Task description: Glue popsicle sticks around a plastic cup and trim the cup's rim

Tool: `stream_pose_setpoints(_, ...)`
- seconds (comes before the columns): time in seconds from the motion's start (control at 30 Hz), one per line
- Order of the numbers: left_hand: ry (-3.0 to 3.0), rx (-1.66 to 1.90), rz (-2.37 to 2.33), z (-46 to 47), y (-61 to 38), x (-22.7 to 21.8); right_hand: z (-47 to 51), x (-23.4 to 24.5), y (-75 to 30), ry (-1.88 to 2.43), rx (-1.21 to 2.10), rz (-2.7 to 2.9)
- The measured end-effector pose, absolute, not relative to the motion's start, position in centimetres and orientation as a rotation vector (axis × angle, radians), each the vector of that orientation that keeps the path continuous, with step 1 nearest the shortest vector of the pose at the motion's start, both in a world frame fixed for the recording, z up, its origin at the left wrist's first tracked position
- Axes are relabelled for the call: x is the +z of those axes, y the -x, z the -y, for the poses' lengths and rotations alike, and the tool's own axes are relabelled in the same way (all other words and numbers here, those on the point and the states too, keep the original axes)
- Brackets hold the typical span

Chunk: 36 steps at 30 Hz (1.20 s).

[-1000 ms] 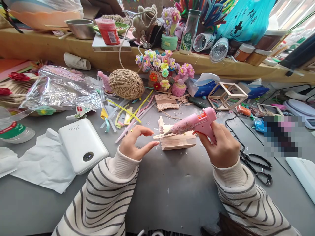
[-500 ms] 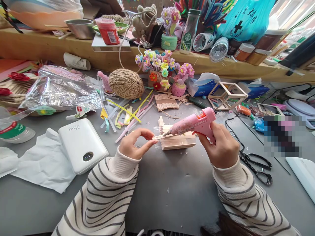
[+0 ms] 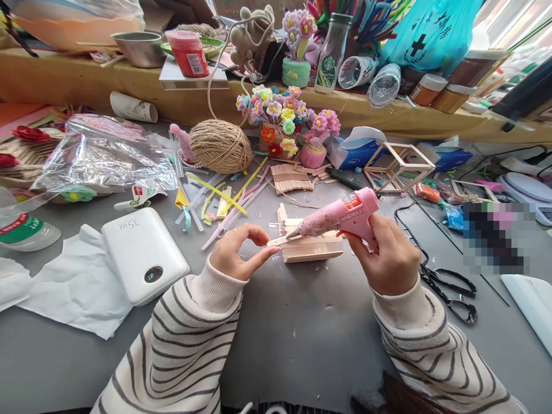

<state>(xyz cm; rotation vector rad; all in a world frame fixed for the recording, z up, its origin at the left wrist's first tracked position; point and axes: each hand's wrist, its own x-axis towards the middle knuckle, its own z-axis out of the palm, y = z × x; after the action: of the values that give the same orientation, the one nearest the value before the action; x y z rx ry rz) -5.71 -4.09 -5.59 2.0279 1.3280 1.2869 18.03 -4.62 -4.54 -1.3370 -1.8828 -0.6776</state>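
Note:
My right hand (image 3: 388, 256) grips a pink hot glue gun (image 3: 340, 217), its nozzle pointing left and down onto a thin wooden craft stick (image 3: 278, 240). My left hand (image 3: 239, 253) pinches the left end of that stick between thumb and forefinger. The stick lies over a flat panel of glued craft sticks (image 3: 313, 247) on the grey table (image 3: 302, 333). Both arms wear striped sleeves.
A white power bank (image 3: 144, 253) lies on white paper at left. Behind are a twine ball (image 3: 221, 145), pipe-cleaner flowers (image 3: 287, 123), loose sticks (image 3: 291, 179), a wooden cube frame (image 3: 399, 167). Black scissors (image 3: 452, 293) lie at right. A cluttered wooden shelf (image 3: 215, 100) runs along the back.
My left thumb and forefinger have closed from spread apart to a pinch on the stick's end. The glue gun has stayed in place.

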Motion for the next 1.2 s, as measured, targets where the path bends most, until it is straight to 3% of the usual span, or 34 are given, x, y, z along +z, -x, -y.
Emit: stream_pose_setpoints(1.2, -2.165, 1.529, -1.289, 4.0, 5.54, -6.02, 4.53, -4.53, -18.05, 1.342, -0.675, 1.855)
